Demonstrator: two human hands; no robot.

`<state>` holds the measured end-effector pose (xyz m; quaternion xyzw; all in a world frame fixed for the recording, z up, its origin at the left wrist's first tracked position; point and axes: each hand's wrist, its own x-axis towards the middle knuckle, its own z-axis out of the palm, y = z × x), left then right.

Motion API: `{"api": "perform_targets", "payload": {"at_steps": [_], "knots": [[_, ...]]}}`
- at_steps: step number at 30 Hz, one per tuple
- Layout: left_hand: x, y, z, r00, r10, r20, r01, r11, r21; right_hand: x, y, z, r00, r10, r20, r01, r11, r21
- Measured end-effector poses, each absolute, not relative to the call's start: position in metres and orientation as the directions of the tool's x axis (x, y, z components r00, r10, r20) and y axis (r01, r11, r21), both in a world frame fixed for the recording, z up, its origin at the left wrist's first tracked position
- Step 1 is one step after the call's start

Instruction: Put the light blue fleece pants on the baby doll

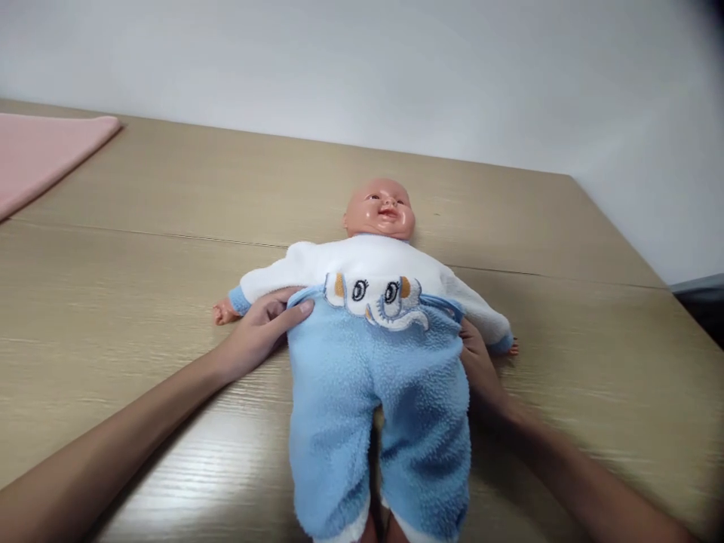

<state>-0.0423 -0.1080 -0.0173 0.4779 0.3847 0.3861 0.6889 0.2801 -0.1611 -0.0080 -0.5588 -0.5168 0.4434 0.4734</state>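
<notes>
Left hand point(274, 315) grips the blue pants point(376, 369) on a doll point(380, 211)

The doll lies on its back on the table point(170, 188), its head a little above the middle of the frame and its legs running down to the bottom edge. Its arms spread out to both sides. It wears a white top point(373, 256) with blue cuffs point(238, 300), and the pants cover it from the belly down. An elephant patch point(378, 300) sits at the top of the pants, near the centre of the frame, overlapping the top. White hems point(351, 532) finish the pant legs at the bottom edge, where a little of the doll's legs shows.

The left hand, left of centre, grasps the waistband, thumb over the cloth and fingers tucked under it. The right hand point(478, 358), right of centre, touches the other side of the pants near the waistband; its fingertips are hidden, so I cannot tell how firmly it is closed.

A pink cloth point(50, 154) lies on the table at the upper left of the frame. A pale wall point(362, 68) fills the top, and a dark thing point(704, 302) shows at the right edge, too cut off to identify.
</notes>
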Motion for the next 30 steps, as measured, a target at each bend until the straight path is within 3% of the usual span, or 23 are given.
{"api": "perform_targets", "payload": {"at_steps": [9, 12, 18, 22, 26, 30], "knots": [[-0.049, -0.106, -0.017, 0.431, 0.901, -0.051, -0.071, 0.09, 0.993, 0.28, -0.163, -0.01, 0.147, 0.989, -0.001, 0.08, -0.013, -0.997], [-0.047, -0.107, -0.018, 0.42, 0.907, 0.001, -0.067, 0.03, 0.997, 0.288, -0.163, -0.011, 0.118, 0.993, 0.022, 0.111, 0.008, -0.994], [-0.043, -0.107, -0.025, 0.381, 0.925, -0.011, -0.127, 0.064, 0.99, 0.297, -0.155, -0.006, 0.075, 0.995, 0.066, 0.119, 0.057, -0.991], [-0.037, -0.106, -0.024, 0.295, 0.953, 0.066, -0.139, -0.026, 0.99, 0.3, -0.152, -0.004, 0.098, 0.991, 0.093, 0.087, 0.084, -0.993], [-0.033, -0.108, -0.008, 0.341, 0.933, 0.113, -0.129, -0.072, 0.989, 0.306, -0.149, 0.001, -0.022, 0.998, 0.056, 0.013, 0.056, -0.998], [-0.03, -0.107, 0.009, 0.375, 0.908, 0.185, -0.019, -0.192, 0.981, 0.302, -0.145, 0.014, -0.043, 0.986, 0.162, 0.214, 0.168, -0.962]]}}
